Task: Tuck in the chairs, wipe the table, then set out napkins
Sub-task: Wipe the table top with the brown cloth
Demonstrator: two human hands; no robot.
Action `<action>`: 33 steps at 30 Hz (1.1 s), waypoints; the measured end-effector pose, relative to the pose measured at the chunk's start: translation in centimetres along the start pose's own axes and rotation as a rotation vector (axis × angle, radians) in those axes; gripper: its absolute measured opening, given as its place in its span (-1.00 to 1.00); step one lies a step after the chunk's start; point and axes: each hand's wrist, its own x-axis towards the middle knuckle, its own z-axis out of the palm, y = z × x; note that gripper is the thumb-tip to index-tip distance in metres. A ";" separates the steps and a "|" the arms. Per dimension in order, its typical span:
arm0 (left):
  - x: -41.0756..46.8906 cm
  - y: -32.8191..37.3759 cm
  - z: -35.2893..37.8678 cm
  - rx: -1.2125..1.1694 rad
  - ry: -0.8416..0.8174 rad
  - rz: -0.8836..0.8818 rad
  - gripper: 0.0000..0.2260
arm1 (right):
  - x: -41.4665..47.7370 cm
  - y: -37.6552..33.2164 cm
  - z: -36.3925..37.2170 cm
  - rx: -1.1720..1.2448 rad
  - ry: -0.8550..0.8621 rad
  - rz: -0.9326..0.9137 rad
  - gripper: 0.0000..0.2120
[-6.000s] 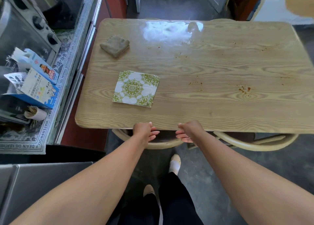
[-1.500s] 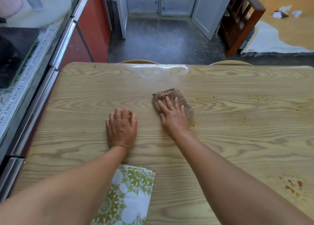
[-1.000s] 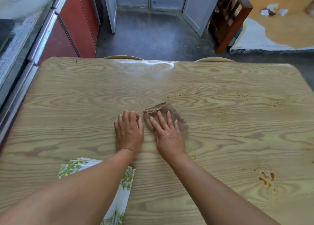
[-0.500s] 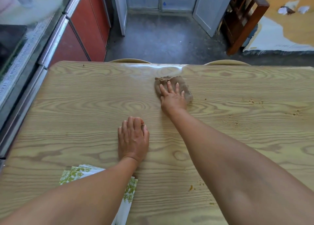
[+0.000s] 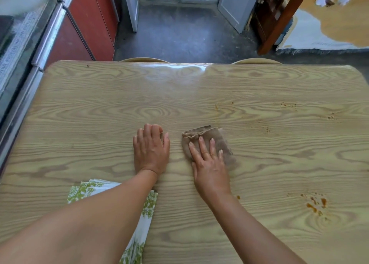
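Note:
My right hand (image 5: 209,164) lies flat with spread fingers on a brown folded cloth (image 5: 217,139), pressing it onto the wood-grain table (image 5: 99,112) near its middle. My left hand (image 5: 150,150) rests palm down on the bare tabletop just left of the cloth, fingers together, holding nothing. A stack of green-and-white patterned napkins (image 5: 145,209) lies near the front edge, mostly hidden under my left forearm. Orange-brown stains (image 5: 315,202) mark the table at the right, and smaller specks (image 5: 287,105) sit farther back.
Two chair backs (image 5: 143,59) (image 5: 256,61) show just beyond the table's far edge. A red cabinet with a metal-edged counter (image 5: 79,30) runs along the left. A dark wooden piece of furniture (image 5: 277,16) stands at the back right on the grey floor.
My right hand has pulled the cloth back from the far edge toward me, to the table's middle beside my left hand. The left hand has stayed pressed on the table.

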 end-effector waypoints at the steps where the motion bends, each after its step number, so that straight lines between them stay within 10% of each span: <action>1: 0.0 0.0 0.0 -0.002 0.005 0.002 -0.81 | 0.4 -0.1 0.0 -0.007 0.011 -0.004 -0.41; 19: -0.1 0.1 0.0 -0.022 -0.034 -0.029 -0.79 | 19.0 1.1 -4.5 -0.059 -0.258 0.202 -0.47; 33: 0.1 0.4 -0.2 0.053 -0.050 0.020 -0.75 | 2.3 1.5 -3.9 -0.105 -0.307 0.101 -0.41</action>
